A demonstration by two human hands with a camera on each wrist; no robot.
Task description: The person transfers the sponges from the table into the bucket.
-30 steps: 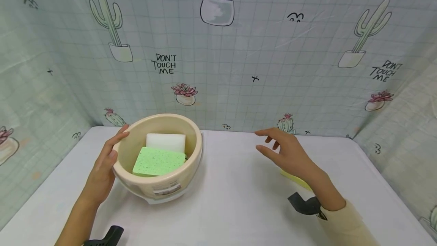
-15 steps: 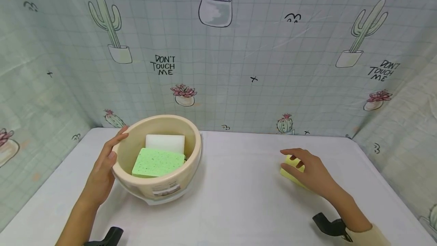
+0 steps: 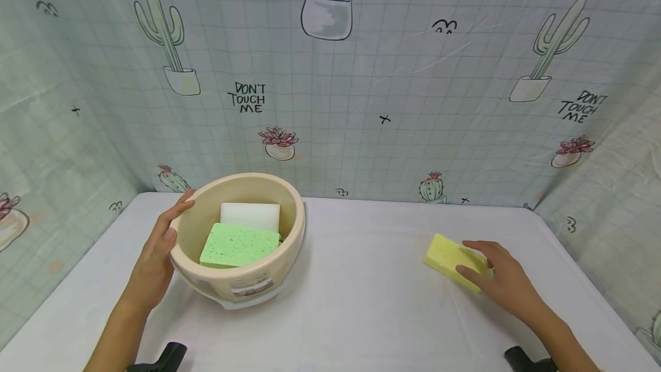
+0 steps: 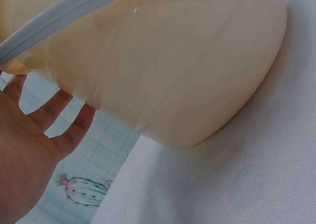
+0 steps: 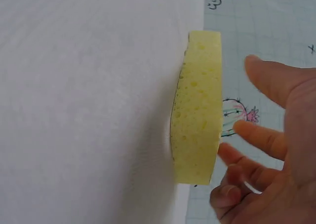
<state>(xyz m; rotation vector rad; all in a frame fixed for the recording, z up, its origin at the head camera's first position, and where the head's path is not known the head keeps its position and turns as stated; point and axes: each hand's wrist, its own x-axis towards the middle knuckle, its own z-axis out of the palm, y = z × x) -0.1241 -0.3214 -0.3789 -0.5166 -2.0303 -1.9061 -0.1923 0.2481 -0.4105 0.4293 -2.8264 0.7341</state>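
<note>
A cream bucket (image 3: 253, 280) tilts toward me on the left of the table. My left hand (image 3: 155, 251) grips its left side at the rim; in the left wrist view, fingers (image 4: 74, 130) lie along the outer wall. Inside the bucket, a green sponge (image 3: 240, 244) leans in front of a white block-shaped sponge (image 3: 251, 215). At the right, a yellow sponge (image 3: 454, 260) lies on the table. My right hand (image 3: 508, 283) hovers over its right end, thumb and fingers spread and loosely bent, holding nothing. From the right wrist, the sponge (image 5: 197, 108) shows edge-on beyond the fingertips.
The pale handle (image 4: 64, 19) of the bucket runs across its side. A white cloth covers the table (image 3: 361, 303). Behind it and at both sides hangs a curtain (image 3: 356, 85) printed with cacti.
My right hand has moved right and toward me, lower over the yellow sponge, uncovering most of it. The left hand and the bucket stay where they were.
</note>
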